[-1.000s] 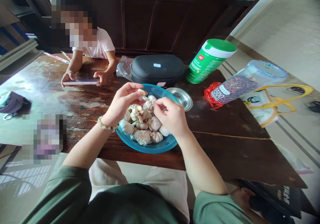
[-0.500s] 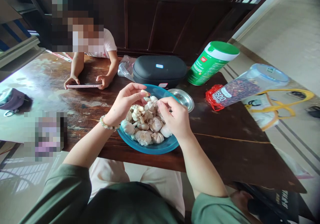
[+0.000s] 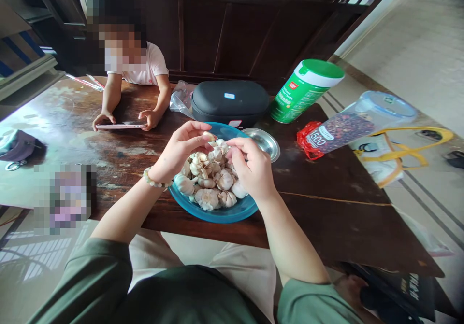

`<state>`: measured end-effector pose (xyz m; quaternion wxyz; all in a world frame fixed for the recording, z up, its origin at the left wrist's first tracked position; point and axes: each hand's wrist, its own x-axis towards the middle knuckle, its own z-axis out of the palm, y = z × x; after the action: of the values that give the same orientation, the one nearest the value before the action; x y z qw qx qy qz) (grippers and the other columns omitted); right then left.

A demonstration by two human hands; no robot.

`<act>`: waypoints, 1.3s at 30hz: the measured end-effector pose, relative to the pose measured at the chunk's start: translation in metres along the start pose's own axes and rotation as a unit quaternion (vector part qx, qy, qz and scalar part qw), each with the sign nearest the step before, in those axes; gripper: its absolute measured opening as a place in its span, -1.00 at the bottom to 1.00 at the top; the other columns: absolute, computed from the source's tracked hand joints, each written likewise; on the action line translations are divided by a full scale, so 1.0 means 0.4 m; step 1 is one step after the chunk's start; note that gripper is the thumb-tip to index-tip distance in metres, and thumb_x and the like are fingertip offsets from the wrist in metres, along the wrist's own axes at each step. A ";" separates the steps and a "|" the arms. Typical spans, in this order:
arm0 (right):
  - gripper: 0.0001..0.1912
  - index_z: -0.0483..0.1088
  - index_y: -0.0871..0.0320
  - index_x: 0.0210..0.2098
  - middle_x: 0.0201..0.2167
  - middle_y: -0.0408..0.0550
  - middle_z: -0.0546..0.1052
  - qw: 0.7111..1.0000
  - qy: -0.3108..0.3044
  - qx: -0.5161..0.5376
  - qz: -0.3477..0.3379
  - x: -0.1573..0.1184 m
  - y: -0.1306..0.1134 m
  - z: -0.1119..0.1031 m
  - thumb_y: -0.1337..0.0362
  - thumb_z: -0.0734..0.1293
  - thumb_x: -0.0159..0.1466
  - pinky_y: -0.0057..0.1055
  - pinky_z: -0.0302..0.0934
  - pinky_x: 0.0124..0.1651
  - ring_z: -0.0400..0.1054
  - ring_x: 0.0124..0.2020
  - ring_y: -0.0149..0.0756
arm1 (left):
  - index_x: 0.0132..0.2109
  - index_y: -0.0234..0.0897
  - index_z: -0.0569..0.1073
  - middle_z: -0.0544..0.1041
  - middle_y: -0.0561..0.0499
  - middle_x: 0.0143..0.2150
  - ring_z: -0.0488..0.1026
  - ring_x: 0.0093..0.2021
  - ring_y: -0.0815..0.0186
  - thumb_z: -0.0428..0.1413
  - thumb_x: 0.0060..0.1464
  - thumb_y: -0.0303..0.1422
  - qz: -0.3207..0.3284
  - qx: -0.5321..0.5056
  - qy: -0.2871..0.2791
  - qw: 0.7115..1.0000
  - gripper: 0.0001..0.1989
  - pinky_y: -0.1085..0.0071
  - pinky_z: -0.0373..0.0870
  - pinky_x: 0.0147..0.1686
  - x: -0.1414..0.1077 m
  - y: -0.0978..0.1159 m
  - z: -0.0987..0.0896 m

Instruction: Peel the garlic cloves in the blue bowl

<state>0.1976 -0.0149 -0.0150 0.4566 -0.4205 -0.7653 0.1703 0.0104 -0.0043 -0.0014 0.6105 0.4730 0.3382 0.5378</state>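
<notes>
A blue plastic bowl heaped with garlic bulbs stands near the table's front edge. Above the bowl's left side is my left hand, a beaded bracelet on its wrist. Its fingertips and thumb pinch a small pale garlic clove. My right hand hovers over the right side of the bowl, thumb and forefinger closed together; whatever lies between them is too small to make out. Behind that hand is a shallow metal dish, partly covered by it.
A black oval case lies behind the bowl beside a clear plastic bag. Right of it stand a green canister and a clear jar with red plastic at its base. Across the table another person holds a tablet.
My right fingertips have shifted slightly, and the left hand keeps its pinch on the clove. The camera view has moved a little; the bowl and other objects stay put.
</notes>
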 end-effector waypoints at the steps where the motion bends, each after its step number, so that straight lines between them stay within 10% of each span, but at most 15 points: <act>1: -0.81 0.37 0.07 -0.16 -0.28 -0.11 0.56 1.000 0.001 -0.001 -0.003 0.000 -0.001 0.000 0.37 0.16 0.33 -0.35 0.37 -0.25 0.46 -0.35 -0.33 | -0.10 -0.34 0.41 0.55 -0.03 -0.23 0.49 -0.37 0.43 0.22 0.02 -0.37 0.000 0.001 -0.006 1.000 -0.71 0.44 0.46 -0.28 -0.001 -0.001 -0.001; 15: -0.86 0.31 0.08 -0.41 -0.51 -0.19 0.49 0.999 0.016 -0.018 -0.028 0.002 -0.017 0.000 0.25 0.31 0.28 -0.45 0.29 -0.43 0.38 -0.50 -0.40 | -0.11 -0.34 0.44 0.56 -0.06 -0.16 0.51 -0.23 0.39 0.28 -0.10 -0.50 0.016 0.011 -0.041 0.999 -0.65 0.45 0.46 -0.20 0.010 -0.020 -0.012; 39: -0.92 0.43 0.14 -0.26 -0.35 -0.10 0.57 0.992 0.008 -0.066 -0.111 0.006 -0.009 0.003 0.35 0.28 0.31 -0.46 0.28 -0.37 0.42 -0.43 -0.39 | -0.15 -0.38 0.50 0.58 -0.02 -0.23 0.51 -0.23 0.40 0.32 -0.12 -0.44 -0.052 0.027 -0.081 0.995 -0.68 0.50 0.41 -0.17 -0.009 0.004 0.006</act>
<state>0.1943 -0.0151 -0.0121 0.4499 -0.3640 -0.8130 0.0646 0.0114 -0.0083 0.0007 0.6501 0.5128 0.3259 0.4563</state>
